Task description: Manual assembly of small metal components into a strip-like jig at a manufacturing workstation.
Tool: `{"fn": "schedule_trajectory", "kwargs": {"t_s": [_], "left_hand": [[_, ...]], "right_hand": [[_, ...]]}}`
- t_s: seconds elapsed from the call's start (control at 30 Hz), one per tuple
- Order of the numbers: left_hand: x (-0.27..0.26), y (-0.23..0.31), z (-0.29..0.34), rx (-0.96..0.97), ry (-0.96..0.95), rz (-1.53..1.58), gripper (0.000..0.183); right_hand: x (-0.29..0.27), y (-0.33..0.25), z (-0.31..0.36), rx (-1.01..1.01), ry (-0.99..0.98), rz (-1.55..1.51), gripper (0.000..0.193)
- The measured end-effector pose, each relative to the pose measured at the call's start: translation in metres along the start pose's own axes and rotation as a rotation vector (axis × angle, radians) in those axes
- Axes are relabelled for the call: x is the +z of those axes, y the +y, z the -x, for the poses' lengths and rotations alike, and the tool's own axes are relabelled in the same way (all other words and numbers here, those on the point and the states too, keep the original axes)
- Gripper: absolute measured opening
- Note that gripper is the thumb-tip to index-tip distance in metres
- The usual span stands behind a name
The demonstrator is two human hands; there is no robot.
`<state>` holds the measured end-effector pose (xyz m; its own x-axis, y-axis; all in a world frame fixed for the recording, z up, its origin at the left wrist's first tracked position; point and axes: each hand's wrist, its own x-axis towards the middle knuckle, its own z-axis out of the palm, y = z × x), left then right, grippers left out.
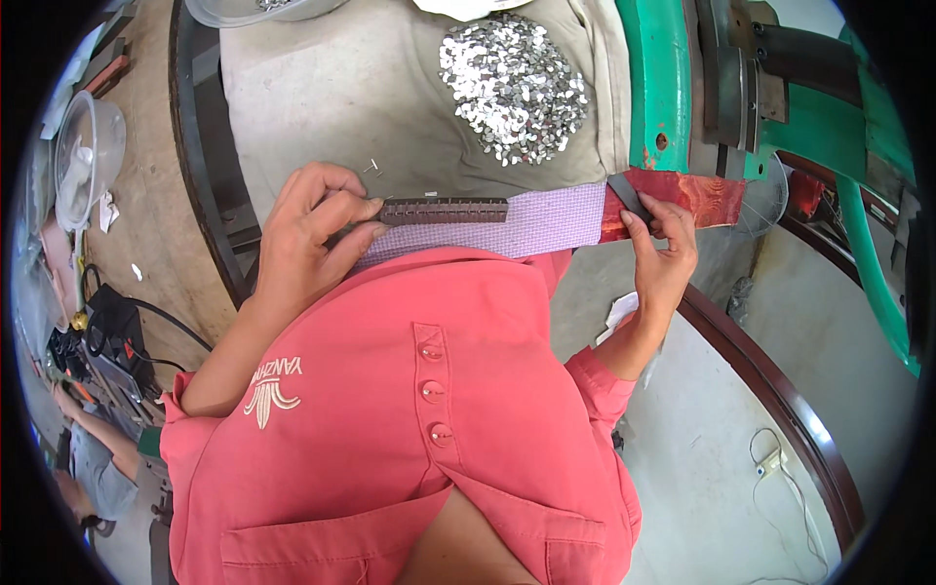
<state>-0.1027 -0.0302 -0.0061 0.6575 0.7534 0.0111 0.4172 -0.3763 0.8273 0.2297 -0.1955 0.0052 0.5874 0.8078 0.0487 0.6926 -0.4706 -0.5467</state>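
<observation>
At the near edge of the cloth-covered work surface (322,107), my left hand (317,229) is closed, thumb and fingertips pinching the left end of a dark slotted strip (448,211). The strip lies flat along a lilac woven mat (561,219), with small pieces lined up along it. Over a red-stained wooden board (697,200) to the right, my right hand (663,244) pinches a short dark flat bar (629,198), held at a slant. A large heap of small shiny metal pieces (512,88) sits beyond the strip. One small pin-like piece (371,166) lies near my left fingers.
Green machine parts (658,88) rise along the right of the work surface. A clear plastic tub (88,156) stands on the wooden table at left, near a black cable (161,317). Another person (102,453) is at the far lower left. A power socket (770,463) with cords lies lower right.
</observation>
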Motion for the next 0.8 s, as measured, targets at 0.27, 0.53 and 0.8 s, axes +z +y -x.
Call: {"fn": "schedule_trajectory", "kwargs": {"t_s": [0.27,0.53,0.8], "left_hand": [[-0.004,0.003,-0.005,-0.049,-0.028,-0.006,0.023],[-0.016,0.008,-0.010,-0.208,-0.127,0.216,0.013],[-0.016,0.012,-0.010,-0.223,-0.088,0.173,0.022]], "right_hand": [[-0.014,-0.004,0.011,-0.021,-0.029,0.045,0.026],[-0.001,-0.070,0.006,-0.348,-0.115,-0.133,0.030],[0.049,-0.121,-0.010,-0.652,-0.261,-0.134,0.030]]}}
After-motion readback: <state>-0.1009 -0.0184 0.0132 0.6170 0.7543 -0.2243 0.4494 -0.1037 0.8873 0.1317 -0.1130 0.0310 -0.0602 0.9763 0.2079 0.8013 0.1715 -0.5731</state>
